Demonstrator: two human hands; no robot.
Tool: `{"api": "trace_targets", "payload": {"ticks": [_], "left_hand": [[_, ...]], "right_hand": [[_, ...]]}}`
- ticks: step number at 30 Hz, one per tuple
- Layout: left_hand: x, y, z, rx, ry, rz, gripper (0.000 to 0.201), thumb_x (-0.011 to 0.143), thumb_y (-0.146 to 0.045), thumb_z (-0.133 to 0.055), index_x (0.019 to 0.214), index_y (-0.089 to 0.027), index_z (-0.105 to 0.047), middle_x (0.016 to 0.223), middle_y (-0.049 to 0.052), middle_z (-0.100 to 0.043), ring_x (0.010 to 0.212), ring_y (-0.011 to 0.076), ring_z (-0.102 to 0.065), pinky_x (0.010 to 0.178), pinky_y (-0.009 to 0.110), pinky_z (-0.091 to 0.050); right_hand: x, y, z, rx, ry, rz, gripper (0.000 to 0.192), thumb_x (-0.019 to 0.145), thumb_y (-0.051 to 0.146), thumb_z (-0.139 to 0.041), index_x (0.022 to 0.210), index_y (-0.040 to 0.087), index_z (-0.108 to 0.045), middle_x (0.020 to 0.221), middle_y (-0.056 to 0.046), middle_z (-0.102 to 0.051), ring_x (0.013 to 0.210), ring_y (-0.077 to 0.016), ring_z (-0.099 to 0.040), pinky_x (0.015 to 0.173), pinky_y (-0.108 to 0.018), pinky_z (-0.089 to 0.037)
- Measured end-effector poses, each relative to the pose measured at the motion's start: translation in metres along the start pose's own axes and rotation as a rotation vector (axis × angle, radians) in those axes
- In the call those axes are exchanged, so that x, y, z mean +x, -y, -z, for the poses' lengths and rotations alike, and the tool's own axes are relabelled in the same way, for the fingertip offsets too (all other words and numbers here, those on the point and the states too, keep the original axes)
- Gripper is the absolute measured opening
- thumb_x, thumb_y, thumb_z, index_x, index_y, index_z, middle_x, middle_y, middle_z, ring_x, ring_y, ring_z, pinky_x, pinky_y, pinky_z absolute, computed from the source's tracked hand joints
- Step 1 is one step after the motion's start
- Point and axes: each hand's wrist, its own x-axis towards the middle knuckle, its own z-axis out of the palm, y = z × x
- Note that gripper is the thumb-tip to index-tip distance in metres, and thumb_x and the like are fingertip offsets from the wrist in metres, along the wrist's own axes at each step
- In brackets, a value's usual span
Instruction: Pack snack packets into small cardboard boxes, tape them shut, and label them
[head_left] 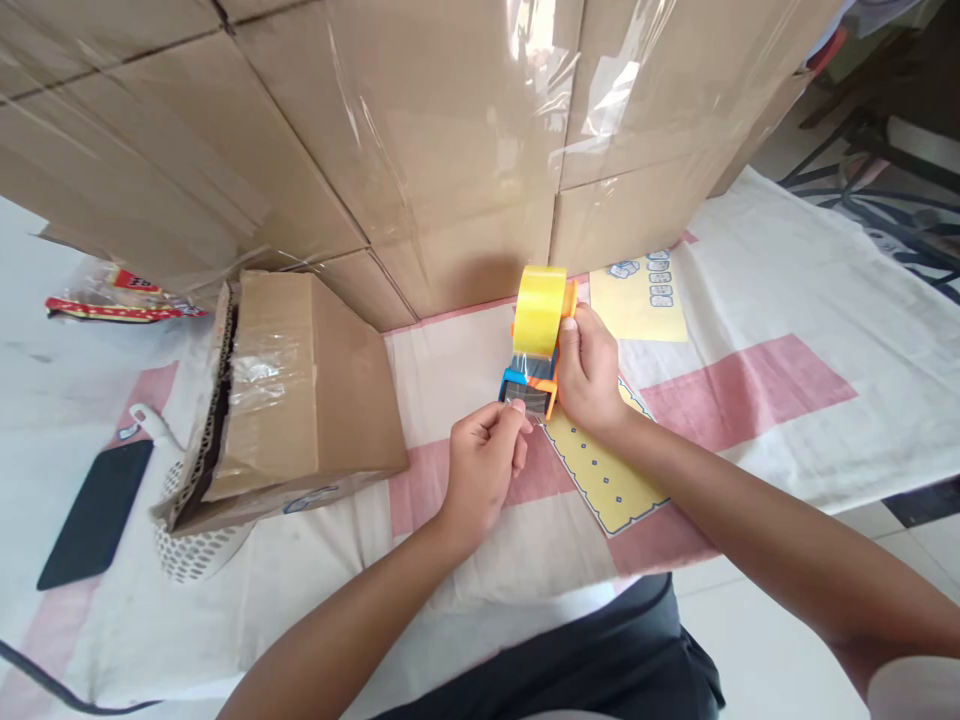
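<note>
We hold the tape dispenser (525,397) with its yellow roll (538,312) over the table, in front of the stacked boxes. Our right hand (592,368) grasps its orange side with bent fingers. Our left hand (484,465) pinches at its front edge; whether loose tape or frame lies between the fingertips, we cannot tell. One yellow card (604,475) lies beneath our right forearm, another card (637,312) farther back. The white cloth (337,590) has pink bands and some wrinkles. To the left stands a carton (352,370), beside a perforated white basket (201,555) and a dark phone (97,515). Behind, glossy film covers the stacked boxes (450,150). Pale floor tiles (757,645) show below, dark metal furniture (855,170) at far right.
</note>
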Motion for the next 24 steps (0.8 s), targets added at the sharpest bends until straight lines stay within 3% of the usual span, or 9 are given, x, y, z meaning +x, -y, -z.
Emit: {"api": "trace_targets", "payload": {"ticks": [11, 18, 24], "left_hand": [[-0.015, -0.004, -0.010, 0.067, -0.041, -0.076, 0.036, 0.092, -0.038, -0.059, 0.061, -0.021, -0.052, 0.045, -0.005, -0.041, 0.044, 0.0091, -0.039, 0.047, 0.025, -0.032], [-0.034, -0.006, -0.032, 0.102, -0.043, -0.139, 0.042, 0.092, -0.034, -0.058, 0.055, -0.021, -0.045, 0.046, -0.004, -0.042, 0.047, 0.0097, -0.039, 0.049, 0.026, -0.033], [-0.045, 0.012, -0.052, 0.138, -0.137, -0.249, 0.049, 0.094, -0.035, -0.056, 0.054, -0.020, -0.033, 0.047, -0.005, -0.033, 0.047, 0.0081, -0.033, 0.048, 0.027, -0.025]], "right_hand": [[0.009, 0.000, 0.005, -0.021, -0.015, -0.050, 0.049, 0.107, 0.059, -0.024, 0.076, 0.024, -0.038, 0.078, -0.003, -0.047, 0.073, -0.0185, -0.047, 0.069, -0.035, -0.041], [0.022, -0.014, 0.021, 0.176, -0.075, -0.128, 0.049, 0.103, 0.063, -0.035, 0.078, 0.022, -0.044, 0.076, -0.002, -0.047, 0.070, -0.0172, -0.048, 0.067, -0.033, -0.043], [0.022, -0.004, 0.029, 0.292, -0.007, -0.192, 0.048, 0.102, 0.063, -0.040, 0.075, 0.023, -0.044, 0.070, 0.000, -0.043, 0.063, -0.0158, -0.043, 0.060, -0.031, -0.039]]}}
